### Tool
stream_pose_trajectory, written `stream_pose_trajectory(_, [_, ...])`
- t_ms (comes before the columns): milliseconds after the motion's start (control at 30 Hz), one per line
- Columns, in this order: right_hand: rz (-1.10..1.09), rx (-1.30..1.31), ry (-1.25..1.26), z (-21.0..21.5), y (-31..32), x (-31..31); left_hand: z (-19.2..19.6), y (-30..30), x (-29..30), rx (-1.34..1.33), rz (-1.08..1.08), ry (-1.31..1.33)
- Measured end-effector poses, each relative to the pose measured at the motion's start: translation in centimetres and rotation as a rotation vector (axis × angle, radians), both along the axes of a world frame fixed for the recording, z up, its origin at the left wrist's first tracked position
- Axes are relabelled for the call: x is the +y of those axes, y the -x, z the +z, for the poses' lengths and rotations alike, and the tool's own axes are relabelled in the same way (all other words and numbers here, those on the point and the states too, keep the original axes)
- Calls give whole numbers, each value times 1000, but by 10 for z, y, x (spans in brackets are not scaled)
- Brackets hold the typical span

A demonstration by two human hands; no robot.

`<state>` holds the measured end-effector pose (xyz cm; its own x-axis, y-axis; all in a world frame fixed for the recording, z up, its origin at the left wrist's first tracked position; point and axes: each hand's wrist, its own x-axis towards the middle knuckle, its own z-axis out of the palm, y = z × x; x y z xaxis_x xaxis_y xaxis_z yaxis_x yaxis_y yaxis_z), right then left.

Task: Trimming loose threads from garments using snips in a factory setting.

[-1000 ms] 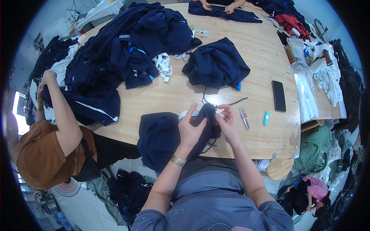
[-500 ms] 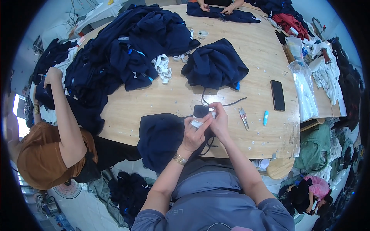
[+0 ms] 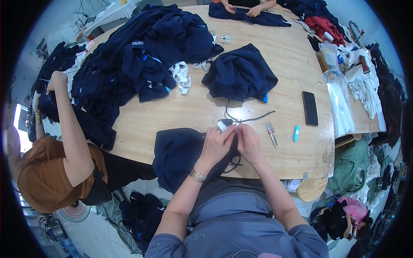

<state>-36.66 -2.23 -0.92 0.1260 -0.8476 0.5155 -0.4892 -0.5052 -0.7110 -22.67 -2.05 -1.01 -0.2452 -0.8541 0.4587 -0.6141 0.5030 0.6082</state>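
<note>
In front of me a navy garment (image 3: 178,150) lies bunched over the table's near edge, partly hanging down. My left hand (image 3: 216,144) pinches an upper part of it, and a strip of white tape (image 3: 222,126) shows above the fingers. Close against it, my right hand (image 3: 249,142) is closed in a pinch, fingertips meeting the left ones; what it grips is hidden. A dark cord (image 3: 254,118) curves across the table just beyond my hands. Right of them lie thread snips (image 3: 272,134) and a small turquoise cutter-like tool (image 3: 296,133).
A folded navy garment (image 3: 241,74) lies ahead, with a large navy pile (image 3: 142,56) to its left. A phone (image 3: 309,108) and clear plastic bags (image 3: 339,101) are on the right. A co-worker in brown (image 3: 60,176) stands left; another person's hands (image 3: 243,9) work at the far edge.
My hands have drawn together and the right has turned, its fingertips meeting the left's. The dark flap and white piece between them are now mostly covered. The co-worker on the left shifted slightly.
</note>
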Motion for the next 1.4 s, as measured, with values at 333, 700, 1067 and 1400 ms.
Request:
stream_pose_trajectory(333, [157, -118, -47, 21, -2, -4, -1, -12, -6, -22, -74, -52])
stream_pose_trajectory(700, [214, -679, -943, 8, -1, -40, 19, -9, -2, 16, -11, -183])
stream_pose_trajectory(1067, [213, -979, -1051, -7, -8, -37, 19, -19, -17, 779, -75, -936])
stream_pose_trajectory(1400, [160, -867, -1065, -3, -7, -32, 18, -25, -18, 840, -120, -1014])
